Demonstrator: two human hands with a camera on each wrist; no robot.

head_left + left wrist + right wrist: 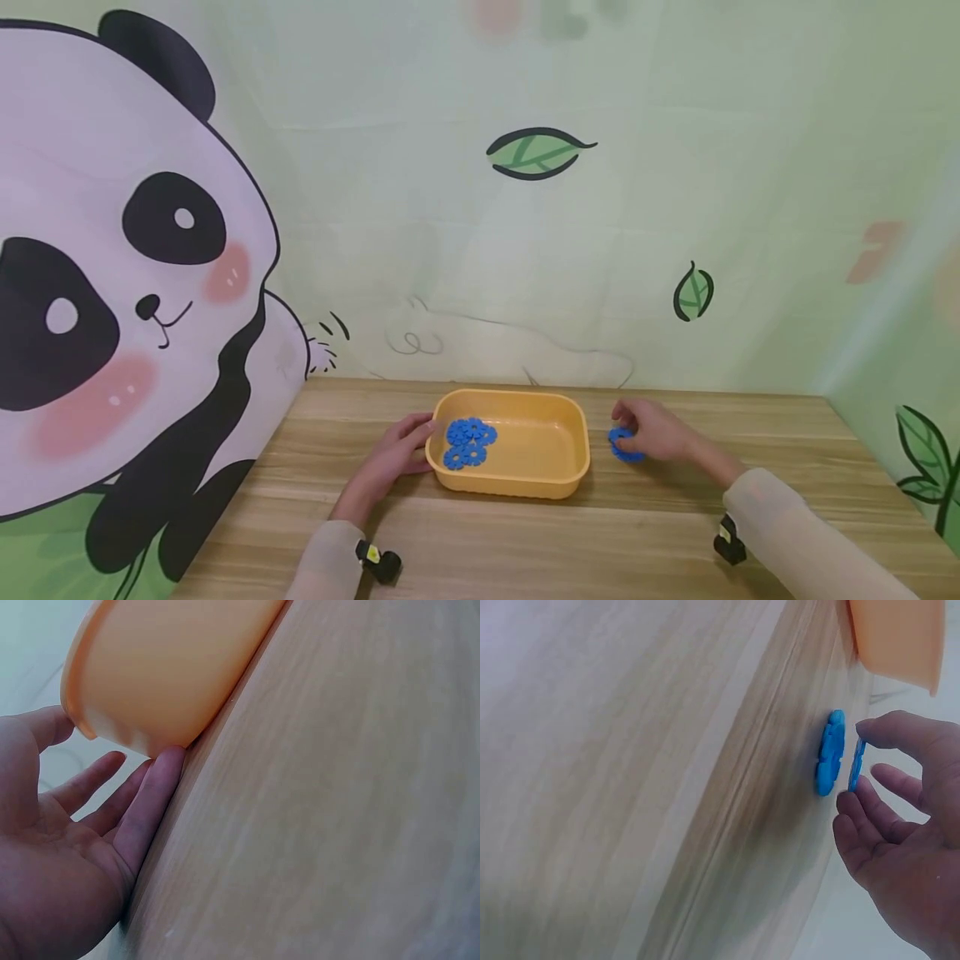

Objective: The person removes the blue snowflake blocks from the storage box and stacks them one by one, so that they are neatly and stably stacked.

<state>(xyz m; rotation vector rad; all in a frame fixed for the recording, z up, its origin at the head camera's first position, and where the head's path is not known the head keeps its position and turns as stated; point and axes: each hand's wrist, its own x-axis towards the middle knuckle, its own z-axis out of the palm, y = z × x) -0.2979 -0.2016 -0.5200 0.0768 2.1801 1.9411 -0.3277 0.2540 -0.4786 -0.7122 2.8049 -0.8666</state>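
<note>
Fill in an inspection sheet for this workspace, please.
Surface: wood-grain tabletop.
Job's things: yellow tray with several blue notched discs inside; to its right, at least one loose disc on the tabletop, near the held disc.
Clutter: nothing seen.
Grippers: left hand touches the tray's left end; right hand pinches the held disc.
Cables: nothing seen.
Surroundings: pale green wall with a panda and leaves; black device at each wrist.

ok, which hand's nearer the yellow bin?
Left. The left hand touches the yellow bin at its left end; the right hand is off its right end, apart from it, pinching a blue disc.
</note>
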